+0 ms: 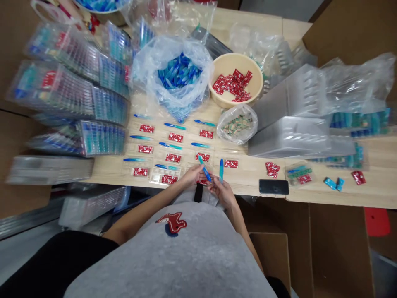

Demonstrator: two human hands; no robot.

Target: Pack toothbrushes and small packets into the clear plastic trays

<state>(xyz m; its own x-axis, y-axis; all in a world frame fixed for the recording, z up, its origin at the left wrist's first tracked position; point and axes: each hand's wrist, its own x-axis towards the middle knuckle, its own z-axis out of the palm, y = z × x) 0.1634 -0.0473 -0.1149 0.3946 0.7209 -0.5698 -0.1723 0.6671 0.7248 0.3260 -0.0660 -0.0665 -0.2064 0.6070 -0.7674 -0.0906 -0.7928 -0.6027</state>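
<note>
From my feed, I have the left hand (192, 174) just below the frame's centre, pinching a slanted blue pen (204, 169); its lower end points toward the right hand (223, 192), contact unclear. That hand grasps a second pen (221, 169), which projects beyond its fingers toward the frame's top.

Rocking a soft heathered grey top (173, 260) with black sleeves (62, 256), and my forearms (149, 203) are bare below them. Best bit is the red patch (177, 222) on the front: curvy, kinda blobby shape, white stitching round the edge, navy piece (171, 230) poking out underneath. There's also a short black strip (198, 193) near the hem, can't tell what it is. Left hand (192, 175) and right hand (223, 192) both bare.
</note>
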